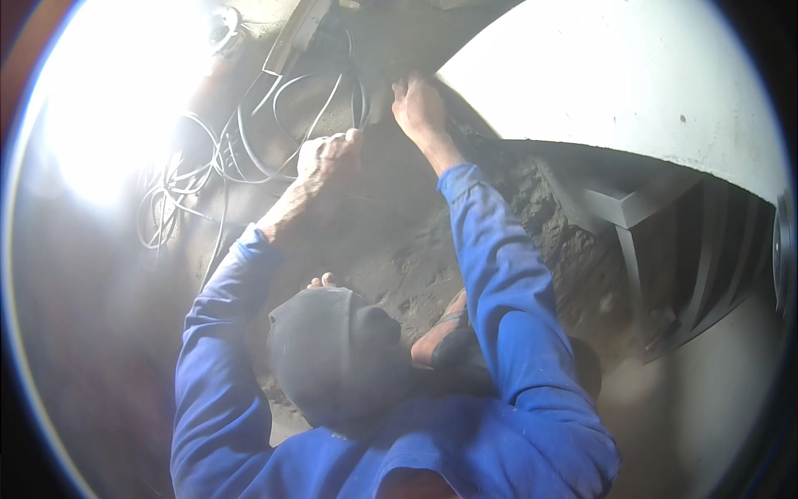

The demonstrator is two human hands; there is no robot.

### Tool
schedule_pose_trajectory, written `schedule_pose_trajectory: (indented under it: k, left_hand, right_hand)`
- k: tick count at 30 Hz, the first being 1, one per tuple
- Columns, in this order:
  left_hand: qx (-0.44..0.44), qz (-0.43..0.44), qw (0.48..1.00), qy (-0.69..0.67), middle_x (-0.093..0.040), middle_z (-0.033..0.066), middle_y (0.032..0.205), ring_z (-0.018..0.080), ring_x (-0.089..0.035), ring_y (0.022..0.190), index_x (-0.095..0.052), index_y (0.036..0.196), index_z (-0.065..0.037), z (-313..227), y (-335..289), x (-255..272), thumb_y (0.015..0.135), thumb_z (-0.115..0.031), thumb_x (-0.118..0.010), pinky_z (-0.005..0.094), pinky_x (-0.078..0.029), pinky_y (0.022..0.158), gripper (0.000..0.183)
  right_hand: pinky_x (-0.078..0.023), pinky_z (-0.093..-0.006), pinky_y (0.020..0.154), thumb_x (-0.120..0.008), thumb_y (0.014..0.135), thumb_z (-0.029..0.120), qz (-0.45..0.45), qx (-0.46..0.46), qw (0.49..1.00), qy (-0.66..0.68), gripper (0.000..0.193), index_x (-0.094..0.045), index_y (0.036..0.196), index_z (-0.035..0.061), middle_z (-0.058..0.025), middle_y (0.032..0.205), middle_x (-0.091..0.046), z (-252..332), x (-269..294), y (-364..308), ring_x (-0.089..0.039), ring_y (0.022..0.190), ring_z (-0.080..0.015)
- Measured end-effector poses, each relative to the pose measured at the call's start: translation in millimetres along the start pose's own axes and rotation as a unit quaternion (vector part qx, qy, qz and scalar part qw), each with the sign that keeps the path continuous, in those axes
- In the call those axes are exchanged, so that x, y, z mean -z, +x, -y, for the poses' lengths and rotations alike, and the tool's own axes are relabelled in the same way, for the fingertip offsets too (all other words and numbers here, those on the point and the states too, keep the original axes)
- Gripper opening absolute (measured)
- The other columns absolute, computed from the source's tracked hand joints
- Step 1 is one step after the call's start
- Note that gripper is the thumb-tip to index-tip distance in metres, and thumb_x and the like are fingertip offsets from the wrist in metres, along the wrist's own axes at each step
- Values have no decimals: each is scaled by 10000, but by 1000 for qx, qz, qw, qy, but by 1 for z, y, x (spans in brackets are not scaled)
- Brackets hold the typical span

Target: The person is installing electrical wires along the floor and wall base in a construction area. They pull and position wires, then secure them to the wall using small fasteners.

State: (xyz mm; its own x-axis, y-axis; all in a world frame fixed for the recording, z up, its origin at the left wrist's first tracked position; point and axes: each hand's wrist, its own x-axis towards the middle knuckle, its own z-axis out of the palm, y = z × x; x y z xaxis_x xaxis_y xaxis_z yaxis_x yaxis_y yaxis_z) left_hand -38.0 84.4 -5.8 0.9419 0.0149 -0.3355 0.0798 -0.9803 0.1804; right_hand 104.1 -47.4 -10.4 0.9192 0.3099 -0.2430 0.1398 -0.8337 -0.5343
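My left hand (331,158) is closed at the lower end of a looped bundle of grey cable (363,104), with the strands running down to its fingers. To the right and a little farther off, my right hand (418,106) has its fingers curled. Whatever may be inside that grip is hidden. Beside my left hand, thin pale cable (243,137) loops loosely over the dusty ground. A messier tangle of cable (166,195) lies farther left. Both of my arms reach forward in blue sleeves.
A large white curved panel (632,83) fills the upper right. Below it stands a dark angular metal frame (628,212). A narrow bar (293,37) lies at the top, left of the cable bundle. My dark-clothed knee (332,358) and sandalled foot (440,333) are near. Glare washes out the upper left.
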Motion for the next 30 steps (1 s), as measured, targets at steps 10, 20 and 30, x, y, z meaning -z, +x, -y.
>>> schedule_pose_trajectory:
  k: [10, 20, 30]
  left_hand:
    - [23, -235, 957, -170, -654, 147, 921, 296, -641, 894, -614, 1073, -42, -33, -2, 29, 891, -226, -568, 390, -501, 779, 262]
    - [187, -90, 813, -544, -667, 127, 932, 136, -652, 722, -621, 1187, -54, -20, 104, 46, 842, -136, -623, 296, -518, 625, 355]
    - [84, -14, 937, -340, -664, 98, 777, 200, -658, 649, -685, 1015, -30, 17, 127, 59, 835, -214, -586, 333, -513, 624, 276]
  right_hand:
    - [-476, -442, 899, -523, 920, 203, -56, 11, 998, -7, 269, -625, 1102, 33, -176, 1123, -650, -88, 35, -68, -614, 1041, -352]
    - [-474, -392, 904, -532, 931, 258, -10, -190, 977, 93, 314, -638, 1140, 49, -169, 1080, -659, -156, 58, -109, -629, 1030, -307]
    - [-454, -295, 533, -604, 828, 149, -21, -37, 924, 379, 184, -641, 918, -6, -100, 846, -649, -42, 10, -51, -631, 648, -178]
